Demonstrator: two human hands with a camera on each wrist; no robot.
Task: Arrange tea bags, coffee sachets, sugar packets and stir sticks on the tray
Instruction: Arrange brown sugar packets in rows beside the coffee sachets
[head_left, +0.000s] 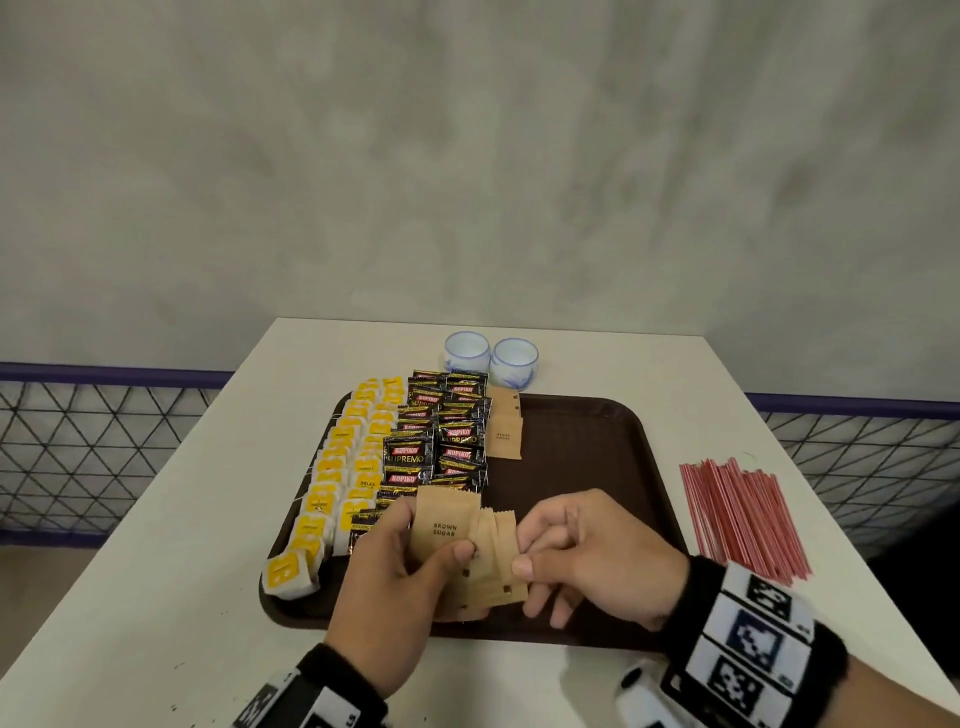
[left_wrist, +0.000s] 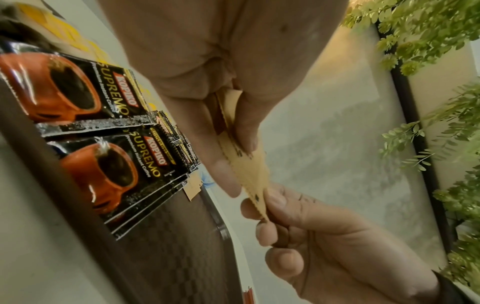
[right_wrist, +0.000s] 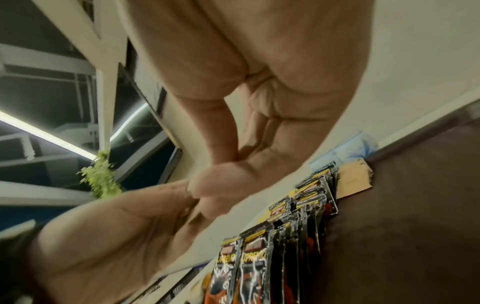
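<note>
Right wrist view, hands hide sugar packets (blurred)

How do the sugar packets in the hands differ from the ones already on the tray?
The held sugar packets are fanned and lifted above the tray's near part, gripped by the left hand and pinched by the right hand. The placed sugar packets lie flat, overlapped in a column at the tray's far end beside the coffee sachets, untouched. Both are brown paper, same print.
</note>
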